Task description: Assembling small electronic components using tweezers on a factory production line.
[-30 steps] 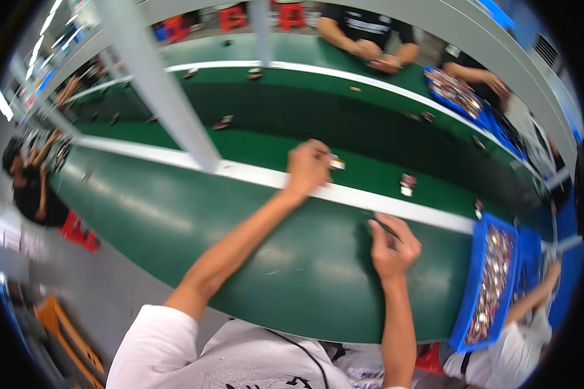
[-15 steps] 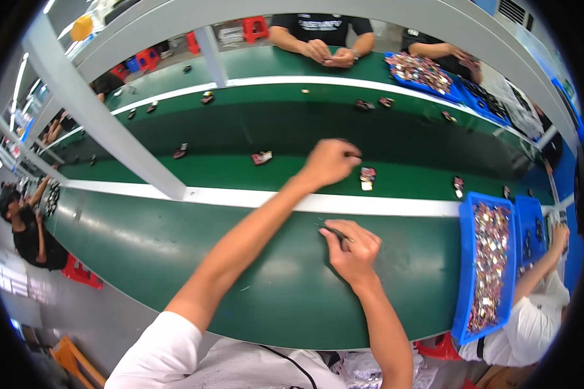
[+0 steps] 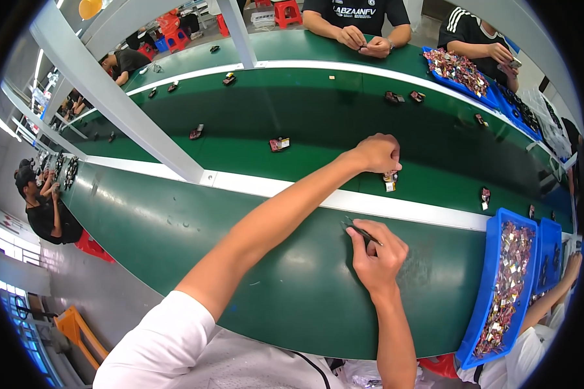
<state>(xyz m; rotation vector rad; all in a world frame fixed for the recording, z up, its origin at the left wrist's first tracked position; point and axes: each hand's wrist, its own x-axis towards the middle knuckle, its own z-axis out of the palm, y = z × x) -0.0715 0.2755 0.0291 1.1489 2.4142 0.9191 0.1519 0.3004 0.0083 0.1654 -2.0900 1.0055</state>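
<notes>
My left arm stretches across to the belt, and my left hand (image 3: 377, 154) is closed, fingertips pointing down. Right under those fingertips lies a small red, white and yellow electronic part (image 3: 390, 183) on the green conveyor belt (image 3: 324, 170); whether they grip it or something else is hidden. Closer to me, above the green worktable (image 3: 292, 259), my right hand (image 3: 379, 254) is closed round dark tweezers (image 3: 368, 236), whose thin tips point up and left. Another similar part (image 3: 279, 144) lies on the belt to the left, and one more (image 3: 485, 197) to the right.
A blue tray (image 3: 488, 285) heaped with small parts stands at the worktable's right end, by a co-worker's arm. A white rail (image 3: 272, 188) separates table and belt. A grey post (image 3: 120, 91) rises at left. People sit across the belt, beside another filled blue tray (image 3: 477, 98).
My left hand has come down over the multicoloured part, its fingers now at the part's upper end. My right hand still holds the tweezers. The whole view has shifted slightly.
</notes>
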